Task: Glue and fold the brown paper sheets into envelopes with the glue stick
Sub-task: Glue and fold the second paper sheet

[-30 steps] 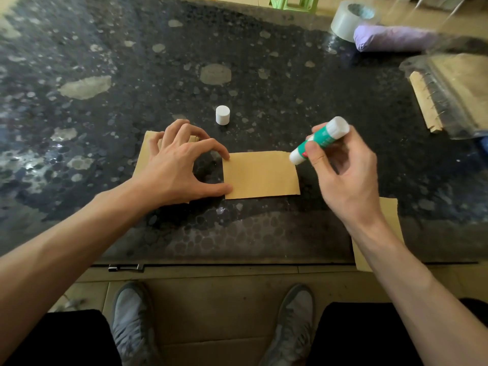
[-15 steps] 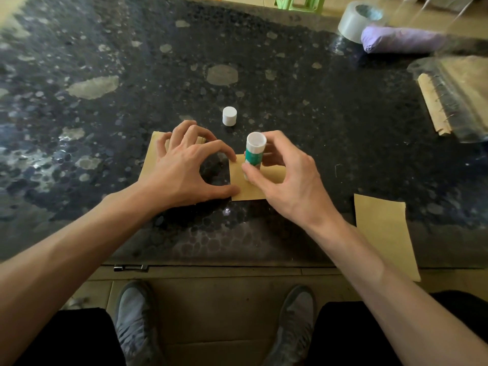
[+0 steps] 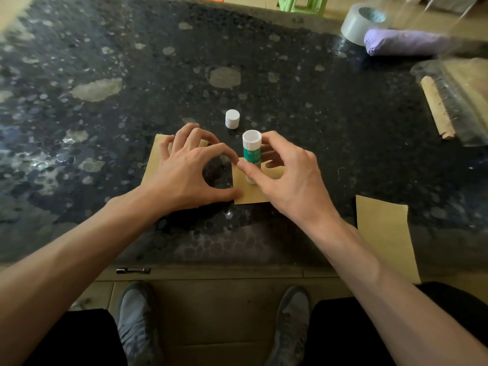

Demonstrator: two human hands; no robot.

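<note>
- The right hand (image 3: pixel 287 180) holds the green-and-white glue stick (image 3: pixel 252 151) in a thumb-and-fingers grip. The stick stands upright, its lower end down on the flat brown paper sheet (image 3: pixel 245 192) near the table's front.
- The left hand (image 3: pixel 184 173) holds nothing. Its fingers are spread and arched, with thumb and forefinger tips pressing the sheet's left edge and the other fingertips on a second brown paper piece (image 3: pixel 155 159) beside it. I cannot tell whether the two pieces join.
- Judged from this, gluing is under way on this sheet. Folding and pressing it shut remain, and no finished envelope is visible.
- A further plain brown sheet (image 3: pixel 383 228) lies well apart to the right, overhanging the front edge of the dark speckled table (image 3: pixel 317 114), apparently untouched.
- The small white cap (image 3: pixel 232 118) stands just behind the stick, close enough to be knocked on a forward stroke.
- There is open room right of the sheet. The grey tape roll (image 3: pixel 361 22) and the purple bundle (image 3: pixel 404 44) sit far back.
</note>
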